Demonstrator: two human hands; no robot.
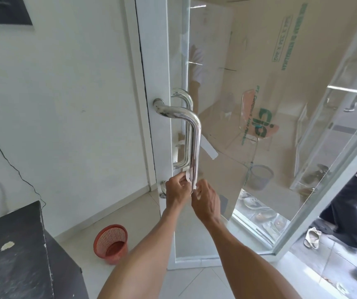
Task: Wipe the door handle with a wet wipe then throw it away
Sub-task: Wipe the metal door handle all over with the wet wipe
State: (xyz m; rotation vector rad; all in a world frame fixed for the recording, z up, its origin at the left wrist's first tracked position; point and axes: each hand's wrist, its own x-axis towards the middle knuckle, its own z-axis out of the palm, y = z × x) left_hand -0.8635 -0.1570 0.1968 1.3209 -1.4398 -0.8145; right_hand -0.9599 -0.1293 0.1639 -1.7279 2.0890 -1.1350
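Note:
A polished steel pull handle runs down the edge of a glass door. A white wet wipe is wrapped around the handle's lower end. My left hand pinches the wipe from the left side of the bar. My right hand grips the wipe's other end from the right, just below the bar's bottom. Both arms reach up from the bottom of the view. An orange mesh waste basket stands on the floor below and to the left of my hands.
A black cabinet fills the lower left. White wall lies left of the door frame. A person in dark trousers stands outside at the right, with shoes scattered on the ground there.

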